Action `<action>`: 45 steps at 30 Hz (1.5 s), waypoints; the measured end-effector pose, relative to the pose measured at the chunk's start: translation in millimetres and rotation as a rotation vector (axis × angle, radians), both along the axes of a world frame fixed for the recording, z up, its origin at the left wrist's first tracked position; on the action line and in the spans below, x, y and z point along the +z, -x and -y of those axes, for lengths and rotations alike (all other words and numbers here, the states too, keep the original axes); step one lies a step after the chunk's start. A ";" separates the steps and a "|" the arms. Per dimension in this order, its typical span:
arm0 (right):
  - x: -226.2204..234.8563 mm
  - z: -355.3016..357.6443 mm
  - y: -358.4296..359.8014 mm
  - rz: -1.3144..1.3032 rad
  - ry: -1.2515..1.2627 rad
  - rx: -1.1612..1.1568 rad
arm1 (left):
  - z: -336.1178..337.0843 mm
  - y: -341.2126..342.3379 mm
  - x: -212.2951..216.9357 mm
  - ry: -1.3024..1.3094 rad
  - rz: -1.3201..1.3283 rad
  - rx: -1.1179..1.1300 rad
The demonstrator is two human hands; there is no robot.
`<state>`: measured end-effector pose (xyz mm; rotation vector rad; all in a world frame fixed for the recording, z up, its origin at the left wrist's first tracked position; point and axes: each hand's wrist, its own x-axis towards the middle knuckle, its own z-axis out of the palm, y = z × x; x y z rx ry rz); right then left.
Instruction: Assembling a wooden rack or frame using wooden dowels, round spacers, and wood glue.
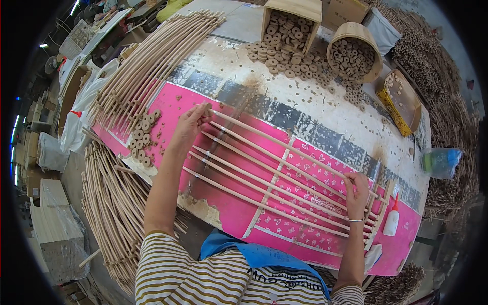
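Observation:
Several thin wooden rods [264, 165] lie side by side across a pink patterned sheet [290, 223], slanting down to the right. My left hand [192, 124] is closed in a pinch at the left end of the farthest rod [274, 136]. A small brown piece shows at those fingertips, too small to make out. My right hand [358, 195] is closed on the same rod near its right end, with its wrist over the other rods. Beyond it, the right ends meet wooden strips [380, 213]. A white glue bottle [392, 219] with a red tip sits beside them.
Wooden discs [144, 137] lie left of the rods. More discs spill from a wooden box [310, 12] and a wooden bucket [373, 66] at the back. Rod bundles [157, 63] rest at the far left and below the table's left edge. A yellow-sided tray [394, 109] stands at right.

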<state>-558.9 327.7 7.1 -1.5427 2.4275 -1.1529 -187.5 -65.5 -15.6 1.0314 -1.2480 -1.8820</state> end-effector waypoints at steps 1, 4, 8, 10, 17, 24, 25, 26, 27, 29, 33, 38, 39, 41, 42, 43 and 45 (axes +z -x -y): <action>1.1 2.4 -0.9 -0.037 0.002 0.022 | -0.3 2.8 0.4 0.001 -0.001 -0.001; 3.1 6.4 -6.9 0.040 0.040 0.009 | -2.1 5.5 1.0 0.011 0.030 0.004; 6.1 8.6 -12.7 0.086 0.050 -0.057 | -11.1 16.2 4.6 -0.004 0.069 0.001; 6.9 8.9 -10.4 0.042 0.015 -0.016 | -14.2 16.1 4.5 -0.008 0.057 0.012; -7.1 9.3 5.1 -0.020 -0.043 -0.031 | -21.5 36.3 10.4 0.085 0.101 -0.103; -25.6 25.5 3.9 -0.008 -0.026 -0.026 | 17.8 16.4 -21.0 -0.015 0.116 -0.027; -28.3 22.0 5.6 -0.021 -0.029 -0.044 | 19.0 23.1 -24.4 -0.015 0.112 -0.051; -30.5 20.2 8.2 -0.012 -0.026 -0.059 | 22.4 27.4 -28.7 -0.004 0.111 -0.062; -28.3 18.5 7.8 -0.009 -0.027 -0.066 | 22.3 27.2 -30.1 0.005 0.115 -0.061; -23.2 18.1 6.9 0.173 -0.113 -0.070 | 23.1 27.5 -34.3 0.000 0.102 -0.090; -29.7 11.0 9.6 0.148 -0.078 -0.053 | 11.5 32.1 -26.2 0.020 0.132 -0.093; -29.1 12.3 14.7 0.192 -0.126 -0.033 | 11.5 14.9 9.8 0.404 0.585 -0.095; -34.3 17.2 13.1 0.198 -0.127 -0.011 | 21.1 -3.9 9.8 0.576 0.619 -0.099; -36.2 14.5 14.7 0.167 -0.095 0.019 | 20.9 -5.2 10.1 0.836 0.542 -0.045; -35.4 11.1 17.4 0.209 -0.100 0.019 | 18.9 3.9 10.2 0.965 0.543 -0.057; -36.1 4.1 21.1 0.249 -0.111 0.010 | 11.0 17.4 22.7 1.173 0.657 -0.117; -44.1 -2.6 23.0 0.278 -0.096 -0.044 | 5.9 34.6 28.3 1.446 0.683 -0.209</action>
